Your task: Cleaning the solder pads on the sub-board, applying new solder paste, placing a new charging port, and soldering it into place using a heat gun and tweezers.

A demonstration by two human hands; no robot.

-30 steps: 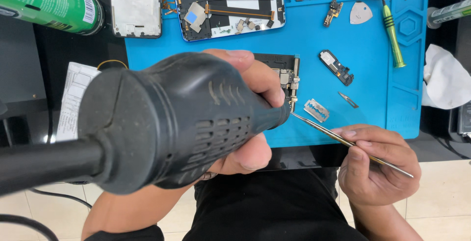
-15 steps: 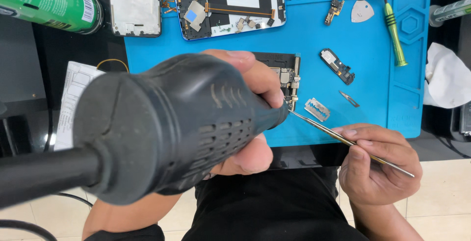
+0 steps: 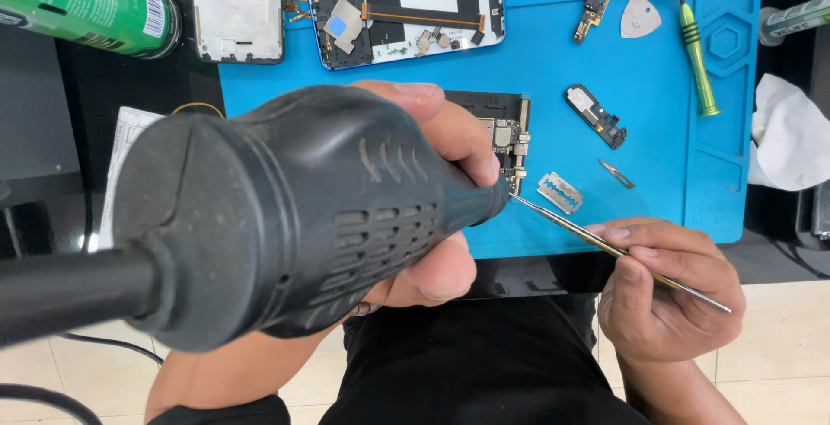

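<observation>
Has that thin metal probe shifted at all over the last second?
No. The probe in the right hand keeps its tip beside the circuit board, near the razor blade.

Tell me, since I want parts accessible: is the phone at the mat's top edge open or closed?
Open. The phone lies with its back off, showing its inner parts and a flex cable.

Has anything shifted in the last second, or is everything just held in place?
Nothing visibly moved. The left hand still grips the bulky black hot-air gun over the small dark circuit board, and the right hand still holds the thin metal tweezers to it.
</observation>
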